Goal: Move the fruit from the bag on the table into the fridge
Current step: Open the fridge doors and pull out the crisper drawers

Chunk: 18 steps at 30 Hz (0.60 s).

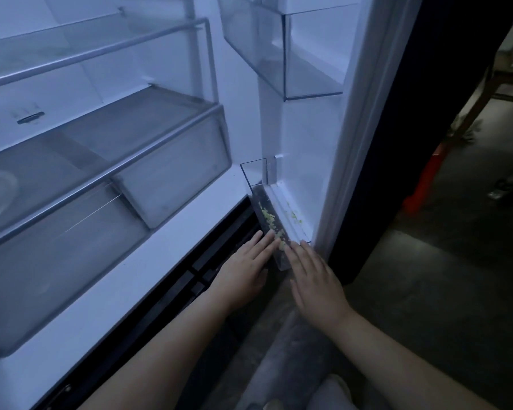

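Observation:
The fridge [172, 226] stands open, its door [317, 137] swung out to the right. The lowest clear door bin [253, 173] holds small pale green fruit [269, 218], seen through its wall. My left hand [246, 263] lies with straight fingers against the bin's left front corner. My right hand [314, 275] lies flat with spread fingers at the bin's right front end. Neither hand holds anything. The bag and the table are out of view.
Clear crisper drawers [175, 170] and glass shelves fill the fridge interior at left. A larger clear door bin [282, 54] hangs higher up. At right is dark floor with a chair leg [468, 113], an orange object [424, 179] and my knees below.

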Motion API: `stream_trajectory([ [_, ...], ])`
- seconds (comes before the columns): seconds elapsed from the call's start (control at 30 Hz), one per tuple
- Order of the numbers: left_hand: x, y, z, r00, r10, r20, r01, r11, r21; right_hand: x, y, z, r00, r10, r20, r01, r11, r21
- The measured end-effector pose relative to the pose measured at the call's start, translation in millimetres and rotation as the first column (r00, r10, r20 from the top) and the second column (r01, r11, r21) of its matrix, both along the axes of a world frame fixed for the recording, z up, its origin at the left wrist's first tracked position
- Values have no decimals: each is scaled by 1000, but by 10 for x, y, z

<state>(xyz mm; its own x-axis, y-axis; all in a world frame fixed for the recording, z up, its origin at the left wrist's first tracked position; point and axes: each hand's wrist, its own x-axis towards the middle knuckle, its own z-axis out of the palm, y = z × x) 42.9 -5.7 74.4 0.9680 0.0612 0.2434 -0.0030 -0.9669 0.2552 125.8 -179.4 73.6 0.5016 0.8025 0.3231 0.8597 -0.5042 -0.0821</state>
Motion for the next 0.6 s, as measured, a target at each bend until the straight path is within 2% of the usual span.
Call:
stream_trajectory([
  [0.27,302,-333,37,999,-34,18,34,999,-12,266,-254,-46,998,-34,-55,44,980,196],
  [0.6,836,-801,62,999,-25,-20,26,998,55,931,-675,-107,996,-20,-88,41,971,236],
])
